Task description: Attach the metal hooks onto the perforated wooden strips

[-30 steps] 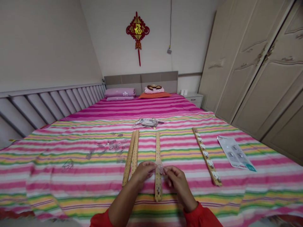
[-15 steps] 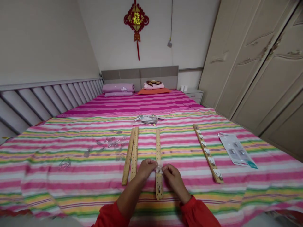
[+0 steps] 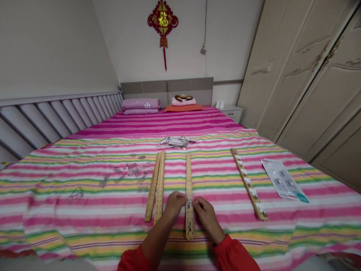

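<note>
Pale wood, flat and hole-dotted: from the head view we log the middle strip [image 3: 188, 177] on striped cloth [image 3: 113, 226], one small shiny fitting [image 3: 190, 227] at its near end. Left hand [image 3: 175, 205] and right hand [image 3: 205, 212], fingertips pinched, hold a clear piece [image 3: 189, 204] over it, just beyond that fitting. We judge this strip barely begun. Right strip [image 3: 250, 190] carries white hooks [image 3: 247, 181]; two left strips [image 3: 152, 192] look bare; loose transparent pieces [image 3: 138, 172] lie farther left.

The head camera looks forward and down, hands [image 3: 175, 205] near, headboard [image 3: 153, 89] far.
</note>
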Tool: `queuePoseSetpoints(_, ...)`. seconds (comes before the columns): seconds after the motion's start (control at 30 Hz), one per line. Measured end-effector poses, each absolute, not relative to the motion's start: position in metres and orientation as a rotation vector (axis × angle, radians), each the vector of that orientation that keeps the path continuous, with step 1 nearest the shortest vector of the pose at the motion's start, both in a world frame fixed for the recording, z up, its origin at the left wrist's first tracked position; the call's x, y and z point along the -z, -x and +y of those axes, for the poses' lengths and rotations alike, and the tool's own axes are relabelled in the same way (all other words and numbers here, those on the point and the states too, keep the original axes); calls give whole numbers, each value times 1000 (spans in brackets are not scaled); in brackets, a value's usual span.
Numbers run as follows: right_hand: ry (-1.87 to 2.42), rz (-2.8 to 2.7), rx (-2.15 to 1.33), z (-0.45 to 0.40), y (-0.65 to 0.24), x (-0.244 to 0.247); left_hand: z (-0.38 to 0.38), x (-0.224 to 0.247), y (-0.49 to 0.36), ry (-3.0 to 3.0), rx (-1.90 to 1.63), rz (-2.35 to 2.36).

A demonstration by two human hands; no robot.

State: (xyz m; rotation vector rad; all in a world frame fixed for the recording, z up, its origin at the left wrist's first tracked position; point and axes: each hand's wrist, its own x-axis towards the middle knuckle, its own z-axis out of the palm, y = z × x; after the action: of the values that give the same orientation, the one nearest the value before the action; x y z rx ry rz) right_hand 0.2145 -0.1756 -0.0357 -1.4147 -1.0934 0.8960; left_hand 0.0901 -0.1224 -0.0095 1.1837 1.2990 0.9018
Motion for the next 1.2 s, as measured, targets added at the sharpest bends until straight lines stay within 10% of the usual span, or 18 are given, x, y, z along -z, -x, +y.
queuePoseSetpoints(1.2,1692,-1186,-739,-159,-215,40,-119,10,-96,-1515,-607,1813)
